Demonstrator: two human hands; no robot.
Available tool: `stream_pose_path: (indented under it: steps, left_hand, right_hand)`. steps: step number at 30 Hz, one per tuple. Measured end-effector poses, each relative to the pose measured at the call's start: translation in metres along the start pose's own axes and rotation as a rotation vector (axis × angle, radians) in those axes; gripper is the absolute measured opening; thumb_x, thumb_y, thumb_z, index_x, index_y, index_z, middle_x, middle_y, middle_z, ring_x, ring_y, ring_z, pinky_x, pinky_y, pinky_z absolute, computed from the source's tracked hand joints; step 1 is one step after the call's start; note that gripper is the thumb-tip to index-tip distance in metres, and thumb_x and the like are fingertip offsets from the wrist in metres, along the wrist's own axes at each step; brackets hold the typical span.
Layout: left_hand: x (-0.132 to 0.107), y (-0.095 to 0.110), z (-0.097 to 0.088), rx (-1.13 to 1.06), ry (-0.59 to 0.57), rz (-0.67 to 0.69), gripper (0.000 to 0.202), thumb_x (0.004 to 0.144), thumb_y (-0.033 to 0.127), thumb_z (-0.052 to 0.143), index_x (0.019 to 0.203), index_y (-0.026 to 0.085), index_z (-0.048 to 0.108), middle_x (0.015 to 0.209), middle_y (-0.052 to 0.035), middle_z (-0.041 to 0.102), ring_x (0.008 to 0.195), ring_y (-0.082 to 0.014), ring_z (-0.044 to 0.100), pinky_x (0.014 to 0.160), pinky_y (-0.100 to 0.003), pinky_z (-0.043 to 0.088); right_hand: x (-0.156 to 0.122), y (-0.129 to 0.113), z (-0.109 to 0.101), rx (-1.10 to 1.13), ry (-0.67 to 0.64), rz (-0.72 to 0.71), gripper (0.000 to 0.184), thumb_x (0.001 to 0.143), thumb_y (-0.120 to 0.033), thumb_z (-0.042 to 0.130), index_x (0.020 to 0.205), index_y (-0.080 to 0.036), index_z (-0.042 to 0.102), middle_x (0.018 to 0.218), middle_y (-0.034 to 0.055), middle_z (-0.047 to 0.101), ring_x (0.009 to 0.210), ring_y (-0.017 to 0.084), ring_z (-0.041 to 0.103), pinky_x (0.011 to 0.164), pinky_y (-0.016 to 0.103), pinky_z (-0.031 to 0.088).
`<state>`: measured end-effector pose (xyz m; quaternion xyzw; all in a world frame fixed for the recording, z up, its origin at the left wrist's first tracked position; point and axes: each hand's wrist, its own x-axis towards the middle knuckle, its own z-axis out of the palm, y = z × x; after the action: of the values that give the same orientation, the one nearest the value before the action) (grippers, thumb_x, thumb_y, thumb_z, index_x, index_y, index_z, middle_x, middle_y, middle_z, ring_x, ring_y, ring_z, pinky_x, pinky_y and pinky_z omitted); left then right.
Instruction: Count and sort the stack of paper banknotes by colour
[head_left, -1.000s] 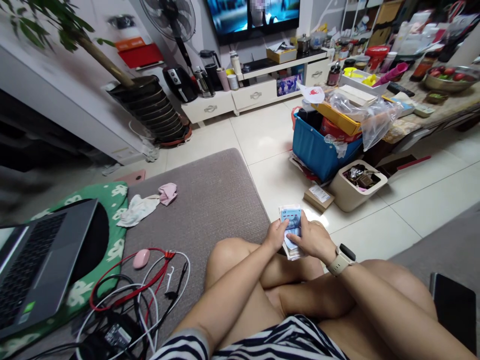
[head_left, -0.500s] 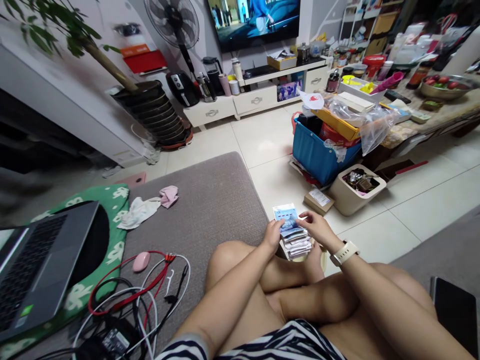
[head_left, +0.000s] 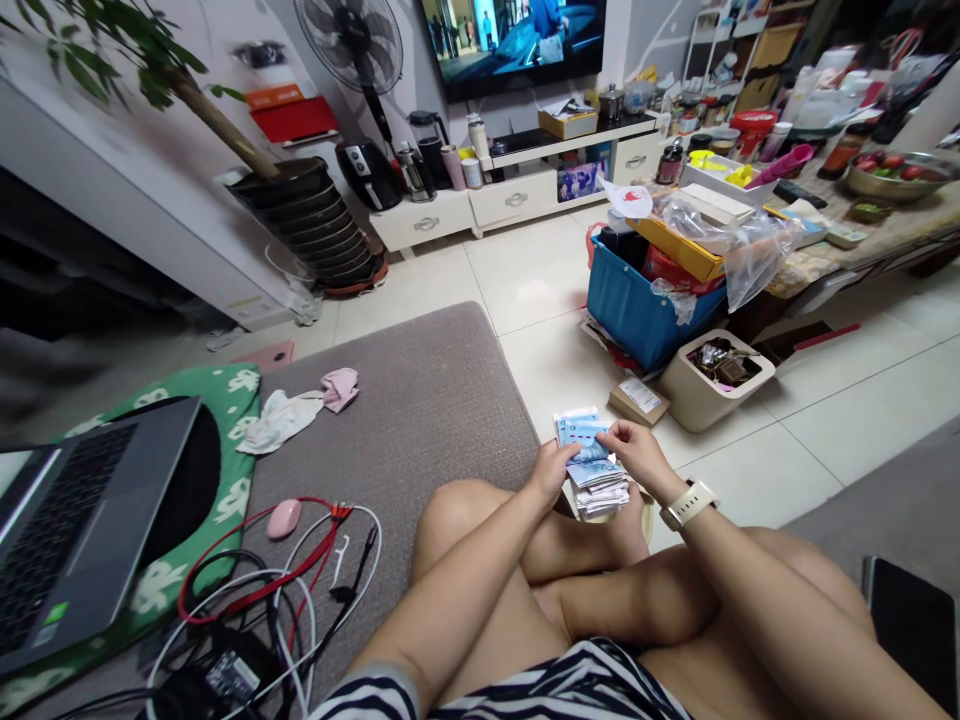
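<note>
Above my crossed legs, my left hand (head_left: 555, 470) is closed on a small bundle of blue printed cards (head_left: 574, 428), thumb pressed on their face. My right hand (head_left: 636, 456), with a pale watch on the wrist, pinches the right edge of the front blue card (head_left: 583, 436). Just below them, a thick stack of more cards or slips (head_left: 602, 492) shows its white edges, seemingly in a pale container partly hidden by my legs and hands. The print is too small to read.
A laptop (head_left: 97, 520), tangled cables (head_left: 300, 590), a pink mouse (head_left: 283, 519) and cloths (head_left: 281, 422) lie on the grey seat to my left. Ahead on the floor are a small carton (head_left: 637, 400), a beige bin (head_left: 697, 395) and a full blue crate (head_left: 637, 305).
My right hand has gone from hovering with fingers apart to pinching the front blue card. That card now sits shifted right and lower, with other cards showing behind it.
</note>
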<state>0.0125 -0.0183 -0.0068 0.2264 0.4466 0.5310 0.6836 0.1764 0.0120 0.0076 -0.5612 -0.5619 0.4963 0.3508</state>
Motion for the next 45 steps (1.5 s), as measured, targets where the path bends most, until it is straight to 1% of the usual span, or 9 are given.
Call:
stream_pose_path:
  steps: [6, 14, 19, 24, 29, 31, 35, 40, 45]
  left_hand:
    - [0.0051, -0.0060, -0.0025, -0.021, 0.046, 0.016, 0.035, 0.065, 0.045, 0.079, 0.076, 0.012, 0.072, 0.074, -0.0067, 0.074, 0.071, -0.0213, 0.067, 0.077, -0.034, 0.049]
    - [0.0055, -0.0052, -0.0032, -0.006, 0.027, 0.018, 0.037, 0.066, 0.046, 0.078, 0.080, 0.012, 0.074, 0.078, -0.0078, 0.075, 0.076, -0.0224, 0.067, 0.081, -0.035, 0.048]
    - [0.0058, -0.0044, -0.0028, 0.016, 0.058, 0.036, 0.038, 0.063, 0.049, 0.080, 0.073, 0.013, 0.072, 0.071, -0.0050, 0.073, 0.070, -0.0196, 0.065, 0.076, -0.032, 0.048]
    - [0.0050, -0.0035, -0.0019, 0.014, 0.037, 0.039, 0.040, 0.062, 0.050, 0.081, 0.076, 0.012, 0.074, 0.074, -0.0063, 0.075, 0.071, -0.0201, 0.066, 0.077, -0.032, 0.048]
    - [0.0040, -0.0018, -0.0010, 0.023, 0.022, 0.039, 0.041, 0.062, 0.050, 0.081, 0.076, 0.012, 0.074, 0.075, -0.0082, 0.075, 0.074, -0.0219, 0.068, 0.080, -0.033, 0.048]
    - [0.0043, -0.0014, -0.0006, 0.005, 0.040, 0.035, 0.040, 0.062, 0.049, 0.081, 0.075, 0.012, 0.073, 0.074, -0.0078, 0.075, 0.075, -0.0228, 0.068, 0.080, -0.034, 0.048]
    - [0.0058, -0.0015, -0.0004, -0.056, 0.079, 0.022, 0.038, 0.063, 0.047, 0.081, 0.076, 0.012, 0.072, 0.078, -0.0087, 0.075, 0.079, -0.0250, 0.070, 0.082, -0.035, 0.049]
    - [0.0085, -0.0017, -0.0022, -0.137, 0.077, 0.003, 0.037, 0.064, 0.045, 0.080, 0.078, 0.012, 0.071, 0.077, -0.0103, 0.075, 0.085, -0.0292, 0.071, 0.085, -0.039, 0.051]
    - [0.0100, -0.0007, -0.0030, -0.169, 0.066, -0.002, 0.036, 0.067, 0.044, 0.078, 0.081, 0.012, 0.072, 0.077, -0.0106, 0.075, 0.088, -0.0305, 0.071, 0.087, -0.041, 0.051]
  right_hand:
    - [0.0009, 0.0009, -0.0017, 0.026, -0.020, 0.014, 0.039, 0.072, -0.057, 0.067, 0.067, -0.021, 0.052, 0.061, -0.0018, 0.053, 0.059, 0.016, 0.047, 0.057, 0.027, 0.036]
    - [-0.0001, -0.0035, -0.0021, 0.024, 0.000, -0.019, 0.041, 0.072, -0.060, 0.067, 0.067, -0.021, 0.052, 0.062, -0.0009, 0.053, 0.061, 0.016, 0.047, 0.059, 0.028, 0.038]
    - [-0.0020, -0.0067, -0.0028, 0.010, 0.033, -0.017, 0.043, 0.072, -0.062, 0.067, 0.068, -0.021, 0.055, 0.061, -0.0006, 0.053, 0.060, 0.016, 0.045, 0.057, 0.028, 0.035]
    - [-0.0025, -0.0080, -0.0023, 0.020, 0.045, -0.024, 0.043, 0.071, -0.061, 0.068, 0.068, -0.021, 0.055, 0.060, -0.0010, 0.053, 0.059, 0.016, 0.045, 0.057, 0.028, 0.035]
    - [-0.0012, -0.0067, -0.0005, 0.142, 0.021, -0.030, 0.043, 0.067, -0.060, 0.073, 0.074, -0.021, 0.056, 0.063, -0.0011, 0.054, 0.062, 0.016, 0.049, 0.060, 0.029, 0.039]
    - [-0.0011, -0.0059, -0.0002, 0.170, 0.034, -0.040, 0.044, 0.066, -0.059, 0.075, 0.076, -0.021, 0.056, 0.065, -0.0007, 0.056, 0.063, 0.017, 0.050, 0.060, 0.029, 0.040]
    - [-0.0009, -0.0042, -0.0003, 0.131, 0.061, -0.071, 0.039, 0.069, -0.055, 0.075, 0.073, -0.020, 0.057, 0.067, 0.0000, 0.058, 0.064, 0.017, 0.050, 0.060, 0.029, 0.039]
    - [0.0005, -0.0026, -0.0001, 0.203, 0.032, -0.058, 0.038, 0.067, -0.052, 0.078, 0.071, -0.020, 0.057, 0.065, -0.0009, 0.057, 0.061, 0.015, 0.049, 0.058, 0.028, 0.037]
    - [-0.0012, -0.0074, -0.0014, 0.312, -0.061, -0.009, 0.039, 0.064, -0.050, 0.081, 0.076, -0.020, 0.059, 0.064, -0.0019, 0.057, 0.059, 0.015, 0.050, 0.057, 0.027, 0.037]
